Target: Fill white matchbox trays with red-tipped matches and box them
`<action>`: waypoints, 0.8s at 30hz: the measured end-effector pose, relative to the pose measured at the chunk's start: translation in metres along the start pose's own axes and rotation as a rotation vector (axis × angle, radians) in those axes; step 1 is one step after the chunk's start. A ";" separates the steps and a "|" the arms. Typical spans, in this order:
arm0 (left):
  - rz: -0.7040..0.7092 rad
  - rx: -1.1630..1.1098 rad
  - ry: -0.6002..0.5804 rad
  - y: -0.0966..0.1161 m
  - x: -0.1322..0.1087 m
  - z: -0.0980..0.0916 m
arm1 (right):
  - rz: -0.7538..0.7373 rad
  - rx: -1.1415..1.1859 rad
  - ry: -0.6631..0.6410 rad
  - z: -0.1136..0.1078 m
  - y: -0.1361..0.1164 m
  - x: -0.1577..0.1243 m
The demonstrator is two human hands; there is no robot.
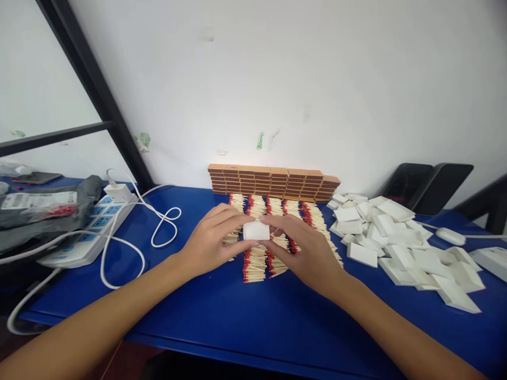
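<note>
A small white matchbox tray point(256, 231) is held between my two hands, above rows of matches. My left hand point(214, 235) grips its left end between thumb and fingers. On the opposite end, my right hand point(301, 247) pinches it the same way. Beneath and behind lie the matches point(254, 264), pale sticks with red heads, laid in several long rows running toward the wall. My hands cover parts of these rows. Whether the tray has anything inside cannot be made out.
Brown matchboxes point(273, 182) are stacked against the wall. White trays point(390, 237) lie heaped at the right, before two dark phone-like slabs point(439, 187). At the left are a power strip point(95, 227), white cables point(158, 214) and a grey plastic parcel point(47, 206) on the blue table point(237, 322).
</note>
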State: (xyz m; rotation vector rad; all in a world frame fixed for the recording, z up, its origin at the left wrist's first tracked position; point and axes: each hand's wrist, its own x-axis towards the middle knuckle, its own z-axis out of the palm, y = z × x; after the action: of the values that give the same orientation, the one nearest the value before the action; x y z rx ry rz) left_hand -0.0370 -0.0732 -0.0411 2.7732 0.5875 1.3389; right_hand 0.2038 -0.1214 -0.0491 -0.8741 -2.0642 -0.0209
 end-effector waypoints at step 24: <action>-0.055 0.053 -0.099 -0.025 -0.006 -0.001 | 0.157 -0.284 -0.178 -0.009 0.065 -0.012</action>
State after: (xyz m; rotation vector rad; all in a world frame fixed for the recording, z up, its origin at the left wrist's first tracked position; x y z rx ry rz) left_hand -0.0495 -0.0516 -0.0487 2.8229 0.6984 1.1844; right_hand 0.2533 -0.0826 -0.0710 -1.2496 -2.1847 -0.1602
